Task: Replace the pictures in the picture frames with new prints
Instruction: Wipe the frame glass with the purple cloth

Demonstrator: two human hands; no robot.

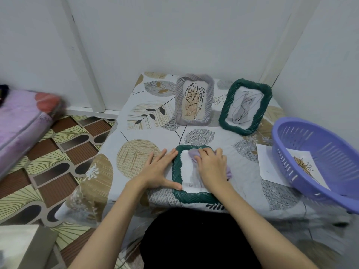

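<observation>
A dark green woven picture frame (191,197) lies flat near the table's front edge with a pale print inside it. My left hand (159,169) lies flat on the cloth, fingers spread, pressing against the frame's left side. My right hand (211,167) rests on the frame's glass, closed on a lilac cloth (229,172) that pokes out at both ends. Farther back a grey frame (194,100) with a leaf line drawing stands upright. A second green frame (245,106) with a scribbled drawing leans to its right.
A purple plastic basket (318,162) sits at the table's right edge, holding a print (306,164) of a brown flower. A white sheet (269,164) lies under it. Walls close in behind and on the right. A pink mattress (21,121) lies on the floor to the left.
</observation>
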